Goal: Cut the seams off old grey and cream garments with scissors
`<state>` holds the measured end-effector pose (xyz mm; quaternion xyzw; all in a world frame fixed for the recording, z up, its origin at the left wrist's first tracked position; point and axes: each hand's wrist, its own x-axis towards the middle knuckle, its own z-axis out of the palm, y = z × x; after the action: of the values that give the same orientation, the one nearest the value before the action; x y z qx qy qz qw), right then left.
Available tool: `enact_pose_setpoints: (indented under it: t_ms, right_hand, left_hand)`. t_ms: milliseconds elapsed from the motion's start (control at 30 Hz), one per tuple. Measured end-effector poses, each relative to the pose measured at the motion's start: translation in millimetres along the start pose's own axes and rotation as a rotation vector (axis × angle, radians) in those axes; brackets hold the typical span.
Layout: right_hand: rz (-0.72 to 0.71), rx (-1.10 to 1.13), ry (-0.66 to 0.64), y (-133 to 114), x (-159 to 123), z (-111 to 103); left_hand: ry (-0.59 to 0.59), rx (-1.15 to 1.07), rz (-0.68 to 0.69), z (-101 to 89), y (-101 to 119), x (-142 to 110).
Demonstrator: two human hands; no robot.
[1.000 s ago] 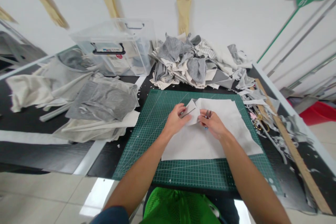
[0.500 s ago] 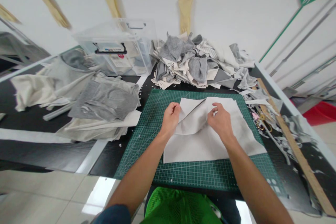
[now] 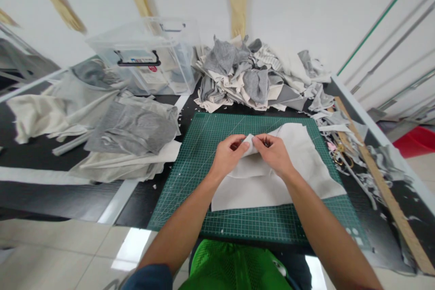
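A white cloth (image 3: 314, 161) lies on a green cutting mat (image 3: 190, 167), its edge near 10 o'clock raised. The left hand (image 3: 231, 154) and right hand (image 3: 276, 154) pinch that edge, thumbs close together; something dark (image 3: 267, 143) in the right may be a tool, mostly hidden. Fabric scraps (image 3: 256, 87) heap at 12 o'clock; a wooden strip (image 3: 385, 183) lies at 3.

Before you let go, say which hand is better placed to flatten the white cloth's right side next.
Probably the right hand: it is nearer that side of the white cloth, while the left hand is farther off. Both pinch its raised part.
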<state>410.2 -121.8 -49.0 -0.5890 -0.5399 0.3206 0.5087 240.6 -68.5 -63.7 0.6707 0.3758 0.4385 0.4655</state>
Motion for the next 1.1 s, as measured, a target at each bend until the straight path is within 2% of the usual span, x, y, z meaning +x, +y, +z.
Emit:
enact_pose_setpoints:
  t_ms: [100,200,400,533,667,933,1100]
  right_hand:
    - [0.122,0.173,-0.014,3.7,-7.0,0.7]
    - [0.161,0.187,-0.046,1.7,-11.9,-1.2]
    - [-0.020,0.065,-0.060,2.9,-17.1,-8.2]
    - [-0.203,-0.209,0.015,9.7,-16.5,-9.5]
    - [-0.368,-0.383,0.058,12.5,-17.6,-3.9]
    - [-0.446,-0.493,0.132,13.8,-24.0,10.1]
    - [-0.431,-0.519,0.136,17.9,-23.5,14.7]
  left_hand:
    - [0.004,0.042,0.033,2.7,3.0,-3.0]
    - [0.030,0.027,0.022,7.9,7.2,-7.7]
    - [0.109,-0.025,-0.086,11.6,7.6,-9.1]
    - [0.172,-0.057,-0.097,7.1,4.0,-4.7]
    - [0.178,-0.057,-0.101,4.1,2.8,-4.0]
    - [0.139,-0.008,-0.060,4.8,3.0,-8.2]
    - [0.109,-0.126,-0.094,4.2,-1.5,-5.5]
